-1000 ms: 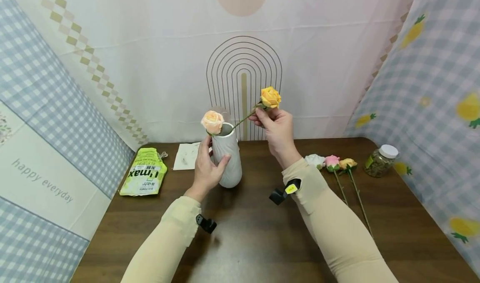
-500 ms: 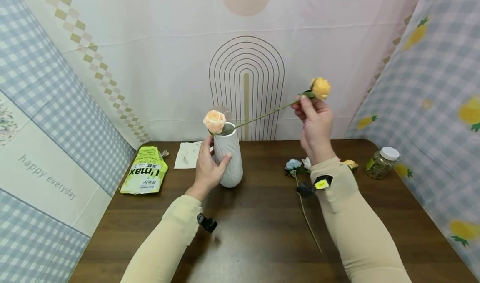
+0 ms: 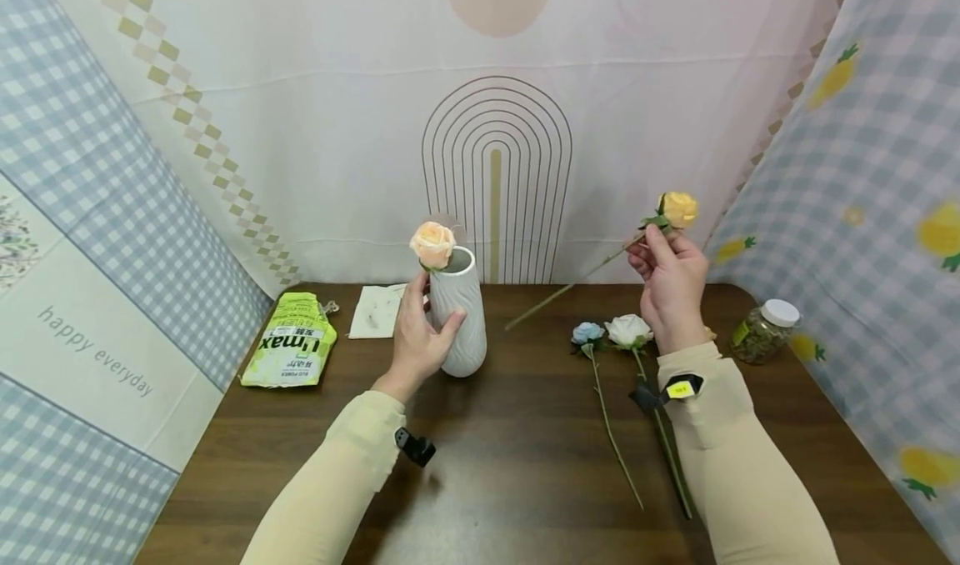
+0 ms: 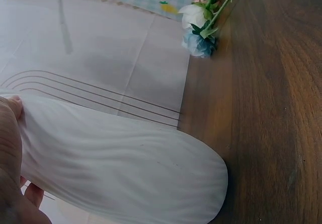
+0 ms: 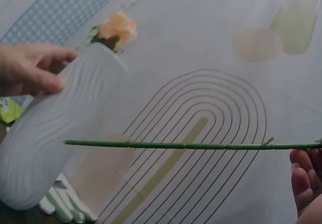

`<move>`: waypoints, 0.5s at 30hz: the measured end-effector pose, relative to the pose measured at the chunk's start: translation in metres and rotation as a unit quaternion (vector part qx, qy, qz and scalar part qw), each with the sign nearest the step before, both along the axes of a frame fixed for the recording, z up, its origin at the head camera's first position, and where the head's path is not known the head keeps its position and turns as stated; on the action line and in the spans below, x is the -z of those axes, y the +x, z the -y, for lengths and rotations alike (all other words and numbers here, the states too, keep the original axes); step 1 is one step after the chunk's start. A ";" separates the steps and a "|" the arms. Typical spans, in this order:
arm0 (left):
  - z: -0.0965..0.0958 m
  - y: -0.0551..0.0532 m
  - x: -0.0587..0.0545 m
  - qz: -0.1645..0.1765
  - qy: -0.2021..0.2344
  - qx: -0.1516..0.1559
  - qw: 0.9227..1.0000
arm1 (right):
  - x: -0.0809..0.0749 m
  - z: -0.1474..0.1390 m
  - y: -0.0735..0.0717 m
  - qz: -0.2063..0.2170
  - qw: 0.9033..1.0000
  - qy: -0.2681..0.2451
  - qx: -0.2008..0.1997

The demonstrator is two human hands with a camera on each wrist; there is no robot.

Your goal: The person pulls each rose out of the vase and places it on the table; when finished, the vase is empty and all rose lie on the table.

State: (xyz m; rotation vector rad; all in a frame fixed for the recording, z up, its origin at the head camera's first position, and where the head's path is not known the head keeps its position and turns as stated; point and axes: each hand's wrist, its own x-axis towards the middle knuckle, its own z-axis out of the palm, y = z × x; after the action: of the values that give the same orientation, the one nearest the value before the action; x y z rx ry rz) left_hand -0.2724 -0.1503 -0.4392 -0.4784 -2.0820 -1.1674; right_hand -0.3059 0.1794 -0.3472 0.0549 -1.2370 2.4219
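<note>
My left hand (image 3: 422, 336) grips a white ribbed vase (image 3: 463, 332) around its side; the vase stands on the table, tilted slightly. One peach rose (image 3: 432, 245) sits in the vase, its bloom leaning over the left of the rim. Off to the right, my right hand (image 3: 672, 286) pinches a yellow rose (image 3: 678, 210) just beneath the bloom. Its green stem (image 5: 186, 146) slants down to the left, its tip apart from the vase. Below that hand, a blue rose (image 3: 588, 332) and a white rose (image 3: 628, 331) lie on the table. My right forearm hides other flowers.
A lidded jar (image 3: 765, 332) stands at the table's right. To the left lie a green and white packet (image 3: 291, 342) and a white cloth-like piece (image 3: 372, 312). Printed fabric (image 3: 360, 157) hangs behind the brown table (image 3: 517, 457) and along both sides.
My right hand has moved right, drawing the yellow rose's stem out of the vase, and has since come down a little. My left hand still holds the vase in place.
</note>
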 end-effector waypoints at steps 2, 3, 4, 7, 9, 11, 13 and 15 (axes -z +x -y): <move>0.000 0.000 0.000 -0.001 -0.002 0.000 1.000 | 0.010 0.000 -0.001 0.007 1.000 0.017 0.006; 0.000 0.000 0.000 -0.002 -0.002 0.000 1.000 | 0.016 0.001 -0.001 0.012 0.999 0.028 0.009; 0.000 0.000 0.000 -0.004 -0.002 0.001 1.000 | 0.021 0.002 -0.001 0.017 0.999 0.040 0.013; -0.001 0.000 0.000 -0.004 -0.002 0.001 1.000 | 0.036 0.006 -0.001 0.037 0.995 0.089 0.023; 0.000 0.000 0.000 -0.002 -0.002 0.000 1.000 | 0.047 0.008 0.001 0.053 0.991 0.117 0.021; 0.000 0.001 0.000 0.000 -0.002 -0.001 1.000 | 0.058 0.012 0.004 0.069 0.987 0.143 0.016; 0.000 0.001 -0.001 0.000 -0.001 -0.001 1.000 | 0.069 0.016 0.006 0.086 0.983 0.162 0.011; -0.001 0.000 -0.001 0.000 0.000 -0.002 1.000 | 0.082 0.021 0.009 0.100 0.978 0.180 0.007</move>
State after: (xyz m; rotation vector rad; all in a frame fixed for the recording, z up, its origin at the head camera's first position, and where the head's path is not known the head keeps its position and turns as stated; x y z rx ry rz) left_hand -0.2719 -0.1497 -0.4387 -0.4748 -2.0813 -1.1661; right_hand -0.2967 0.1585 -0.4288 -0.0955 -1.7494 2.2028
